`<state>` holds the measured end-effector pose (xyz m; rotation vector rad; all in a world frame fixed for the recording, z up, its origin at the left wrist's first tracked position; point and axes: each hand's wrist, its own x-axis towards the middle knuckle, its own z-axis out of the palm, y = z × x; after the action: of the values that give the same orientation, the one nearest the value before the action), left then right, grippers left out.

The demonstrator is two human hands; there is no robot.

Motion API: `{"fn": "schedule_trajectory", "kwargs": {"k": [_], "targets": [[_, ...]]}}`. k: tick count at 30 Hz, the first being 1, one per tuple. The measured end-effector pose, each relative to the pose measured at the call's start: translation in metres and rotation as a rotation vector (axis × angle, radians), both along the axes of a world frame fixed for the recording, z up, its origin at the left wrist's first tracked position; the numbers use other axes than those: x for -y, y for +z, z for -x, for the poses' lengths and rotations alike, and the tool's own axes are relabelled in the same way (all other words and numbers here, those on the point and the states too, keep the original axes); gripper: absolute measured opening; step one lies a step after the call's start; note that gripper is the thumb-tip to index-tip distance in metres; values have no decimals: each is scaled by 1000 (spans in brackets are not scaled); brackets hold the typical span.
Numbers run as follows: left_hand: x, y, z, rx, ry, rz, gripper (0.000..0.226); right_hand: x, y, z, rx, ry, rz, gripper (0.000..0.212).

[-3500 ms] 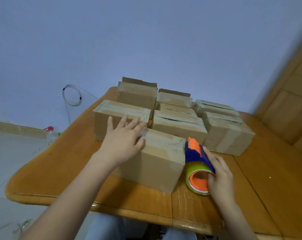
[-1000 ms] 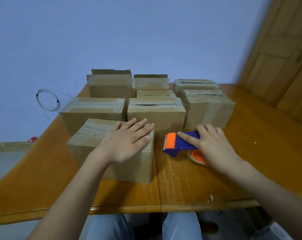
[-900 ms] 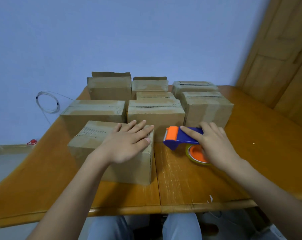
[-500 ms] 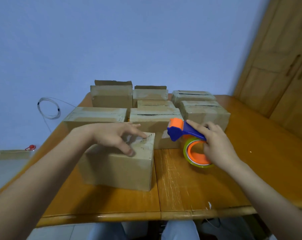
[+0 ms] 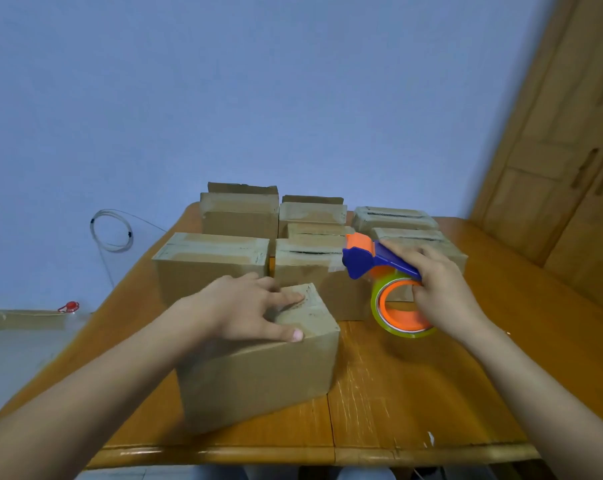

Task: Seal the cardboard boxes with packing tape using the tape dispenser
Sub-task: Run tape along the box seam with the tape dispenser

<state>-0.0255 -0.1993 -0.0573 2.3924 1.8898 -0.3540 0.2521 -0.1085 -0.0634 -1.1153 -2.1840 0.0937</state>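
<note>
A blue wall (image 5: pixel 258 98) fills the upper view, with wooden door panels (image 5: pixel 552 174) running down its right side. Below them a broad orange-brown table (image 5: pixel 414 393) carries everything. A cluster of cardboard boxes (image 5: pixel 210 261) crowds its far half in close-packed rows. Several show a dark slit along the top seam, and two at the back have a flap standing up. The near box (image 5: pixel 265 382) sits apart from them by the table's front edge, turned at an angle. The left hand (image 5: pixel 244 310) lies on its top, fingers spread and nearly straight, thumb along the front top edge, covering much of that face. The right hand (image 5: pixel 438 289) is curled round the blue-and-orange tape dispenser (image 5: pixel 372 261), held just right of the near box with its orange head pointing left. Hand and dispenser hide parts of the boxes behind them. The tape roll (image 5: pixel 397 332), yellow-green on an orange core, hangs under the handle; whether it touches the table I cannot tell. A coil of thin cable (image 5: pixel 111 230) hangs on the wall at left, with a small blurred red-capped thing (image 5: pixel 69 306) lower down.
</note>
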Motion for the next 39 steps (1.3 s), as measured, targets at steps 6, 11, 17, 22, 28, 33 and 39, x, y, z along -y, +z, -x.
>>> {"fn": "schedule_trajectory", "kwargs": {"k": [6, 11, 17, 22, 28, 33, 39], "targets": [[12, -16, -34, 33, 132, -216, 93, 0, 5, 8, 10, -13, -10, 77], [20, -14, -26, 141, 67, -265, 94, 2, 7, 4, 9, -9, -12, 79], [21, -22, -18, 251, -238, -44, 69, 2, 15, -2, -7, -21, -16, 75], [22, -31, -45, 277, -54, -81, 70, 5, 19, -1, -22, -16, -8, 77], [22, -29, -74, 368, 101, -188, 66, 7, 24, 4, -6, 28, -21, 78], [17, -19, -58, 525, 174, -602, 58, 2, 26, 2, -6, 102, -41, 80], [-5, -6, -42, 454, 39, -1011, 55, -1, 24, 6, 40, 113, -47, 76]]}}
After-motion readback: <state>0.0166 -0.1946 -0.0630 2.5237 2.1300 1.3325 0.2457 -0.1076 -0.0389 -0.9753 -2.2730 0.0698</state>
